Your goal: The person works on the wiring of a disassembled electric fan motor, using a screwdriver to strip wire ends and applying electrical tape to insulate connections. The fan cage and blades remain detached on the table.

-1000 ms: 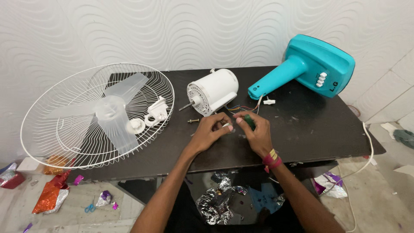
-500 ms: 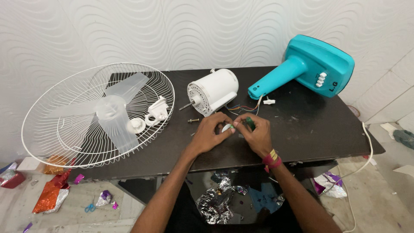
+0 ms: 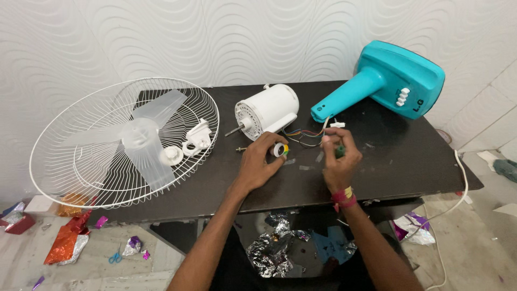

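- Two bare hands meet over the middle of a dark tabletop [image 3: 388, 161], seen from above by a head-worn camera.
- Left hand [image 3: 258, 161]: curled closed around a small roll of tape [image 3: 279, 150], white with a yellow and green edge, pinched between thumb and fingers just above the tabletop.
- Right hand [image 3: 336, 159]: fingers bunched and closed on a small green-handled tool [image 3: 340, 152]. The fingertips also seem to pinch something fine near the thin coloured wires [image 3: 304, 134]; what exactly is too small to tell.
- Those wires run from the white motor [image 3: 267, 109], lying on its side just beyond the hands, to the neck of the teal fan base [image 3: 390, 81] at far right.
- Risk: the wires look thin and slack, so a tug from either hand could probably pull a joint loose or drag the motor.
- Risk: the round motor lies unsecured and could roll if knocked.
- Risk: a small screw [image 3: 240, 149] and white plastic fittings [image 3: 188, 146] lie loose to the left, easy to sweep off the near edge.
- Risk: the white fan guard [image 3: 70, 178], with its clear blade [image 3: 140, 141] resting inside, overhangs the left end and could tip if bumped.
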